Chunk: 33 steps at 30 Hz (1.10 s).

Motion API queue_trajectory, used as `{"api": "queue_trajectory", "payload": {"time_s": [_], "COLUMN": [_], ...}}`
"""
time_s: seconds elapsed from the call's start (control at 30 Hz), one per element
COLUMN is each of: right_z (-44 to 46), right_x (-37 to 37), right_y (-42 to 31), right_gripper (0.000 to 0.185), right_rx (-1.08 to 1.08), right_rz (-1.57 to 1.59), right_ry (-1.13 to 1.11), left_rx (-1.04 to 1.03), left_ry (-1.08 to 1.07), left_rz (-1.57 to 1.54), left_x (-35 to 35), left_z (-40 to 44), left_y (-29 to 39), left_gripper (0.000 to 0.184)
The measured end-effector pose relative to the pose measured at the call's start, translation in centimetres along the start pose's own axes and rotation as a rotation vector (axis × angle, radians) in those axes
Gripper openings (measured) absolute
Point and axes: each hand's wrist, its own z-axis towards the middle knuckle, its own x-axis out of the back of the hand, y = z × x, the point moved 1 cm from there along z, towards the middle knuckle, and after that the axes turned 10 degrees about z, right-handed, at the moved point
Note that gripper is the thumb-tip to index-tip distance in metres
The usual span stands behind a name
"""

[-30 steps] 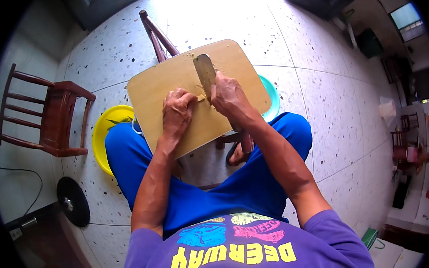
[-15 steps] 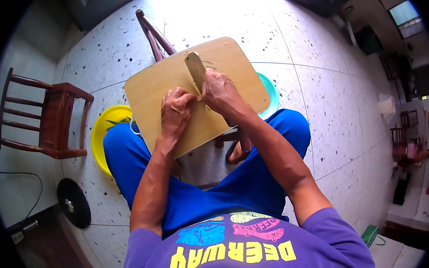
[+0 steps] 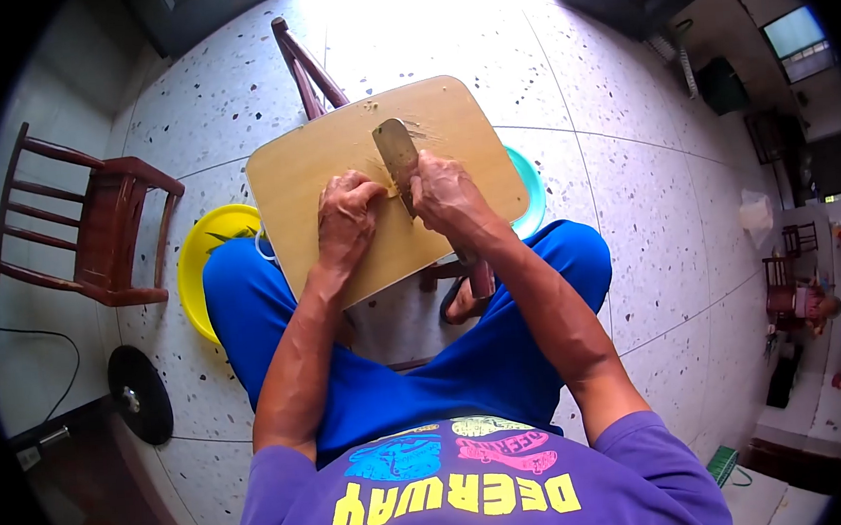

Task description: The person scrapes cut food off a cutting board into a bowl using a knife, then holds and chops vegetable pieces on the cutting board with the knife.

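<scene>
My right hand [image 3: 445,194] is wrapped round a cleaver [image 3: 396,149], whose broad, smeared blade points away from me. The blade rests at or just over a pale wooden board [image 3: 290,179] in front of my knees; I cannot tell if it touches. Left of the blade, my left hand [image 3: 347,214] is closed, with thumb and fingers pressed together. A small pale bit shows by its fingertips, too small to name. Wet streaks and crumbs lie on the board around and beyond the blade.
A yellow basin [image 3: 191,279] with green leaves [image 3: 228,231] stands left of the board, and a teal basin [image 3: 535,191] sits partly under its right side. A wooden chair [image 3: 111,226] and a round black lid [image 3: 140,394] are at the left.
My right hand and the cleaver have shifted slightly right and toward me. The blade has turned, showing more of its flat face. My left hand stays nearly in place.
</scene>
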Motion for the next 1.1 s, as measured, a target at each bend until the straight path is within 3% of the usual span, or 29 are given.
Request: {"api": "queue_trajectory", "payload": {"time_s": [0.13, 0.23, 0.33, 0.5, 0.63, 0.73, 0.83, 1.1], "right_z": [1.2, 2.8, 2.1, 0.5, 0.1, 0.8, 1.3, 0.5], "right_x": [-1.2, -1.6, -0.5, -0.6, -0.3, -0.8, -0.8, -0.5], "right_y": [1.9, 1.7, 0.7, 1.4, 0.1, 1.3, 0.5, 0.7], "right_gripper": [0.013, 0.014, 0.016, 0.014, 0.011, 0.011, 0.011, 0.018], "right_rx": [0.236, 0.055, 0.017, 0.064, 0.040, 0.180, -0.044, -0.029], "right_rz": [-0.162, -0.121, -0.016, 0.122, -0.016, -0.129, -0.088, 0.004], "right_ry": [0.007, 0.125, 0.166, 0.104, 0.068, 0.034, 0.051, 0.008], "left_rx": [-0.020, -0.037, -0.040, -0.013, 0.004, -0.002, -0.006, 0.014], "left_ry": [0.014, 0.022, 0.048, 0.043, 0.016, 0.015, 0.014, 0.023], "left_rz": [0.018, 0.024, 0.029, 0.012, 0.012, 0.015, 0.016, 0.021], "left_x": [0.1, 0.0, 0.2, 0.3, -0.1, -0.2, -0.2, 0.2], "left_z": [0.1, 0.3, 0.1, 0.2, 0.1, -0.1, 0.0, 0.2], "left_y": [0.2, 0.2, 0.3, 0.5, 0.2, -0.1, 0.0, 0.6], "left_gripper": [0.012, 0.011, 0.010, 0.009, 0.010, 0.010, 0.009, 0.010]}}
